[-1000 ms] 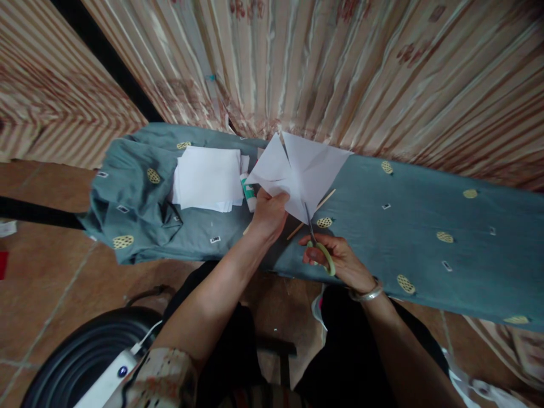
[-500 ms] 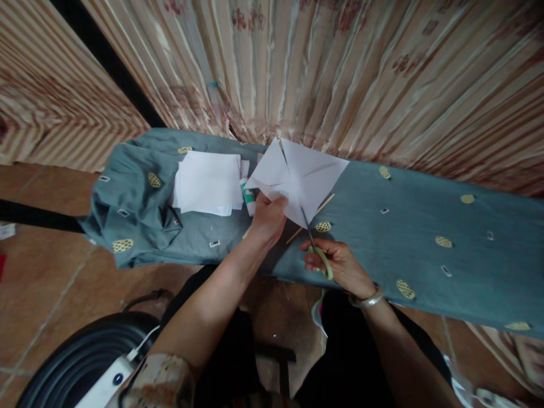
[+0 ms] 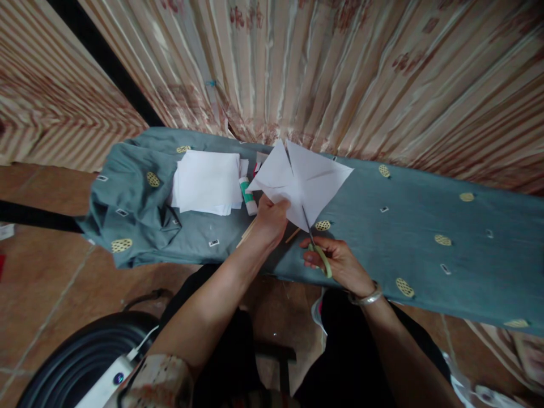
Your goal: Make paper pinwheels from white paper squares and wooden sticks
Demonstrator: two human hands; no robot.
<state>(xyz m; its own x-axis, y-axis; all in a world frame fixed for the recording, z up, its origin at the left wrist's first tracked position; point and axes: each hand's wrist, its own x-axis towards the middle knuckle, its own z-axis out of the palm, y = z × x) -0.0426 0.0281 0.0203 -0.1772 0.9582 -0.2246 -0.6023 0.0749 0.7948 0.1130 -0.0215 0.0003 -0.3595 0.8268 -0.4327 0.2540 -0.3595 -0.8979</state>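
My left hand (image 3: pixel 272 222) pinches a square sheet of white paper (image 3: pixel 317 178) near its lower left side, holding it above the cloth. Slits run inward from the sheet's corners toward its middle. In my right hand (image 3: pixel 338 260) is a pair of scissors (image 3: pixel 319 255) with pale green handles, fingers through the loops. The blades lie at the sheet's near corner, pointing toward its centre. Just left of the paper lies a white and green glue stick (image 3: pixel 248 196). Thin wooden sticks (image 3: pixel 293 234) rest partly hidden beneath my left hand and the sheet.
A stack of white paper (image 3: pixel 208 182) lies on the left of the narrow table, which is covered by a grey-green cloth (image 3: pixel 408 226). Behind it hangs a pleated curtain (image 3: pixel 323 73). A black round stool (image 3: pixel 85 351) with a white device (image 3: pixel 106 385) stands at lower left.
The paper has shifted slightly right with my left hand, uncovering more of the glue stick and a red item behind it. The scissors stay at the near corner.
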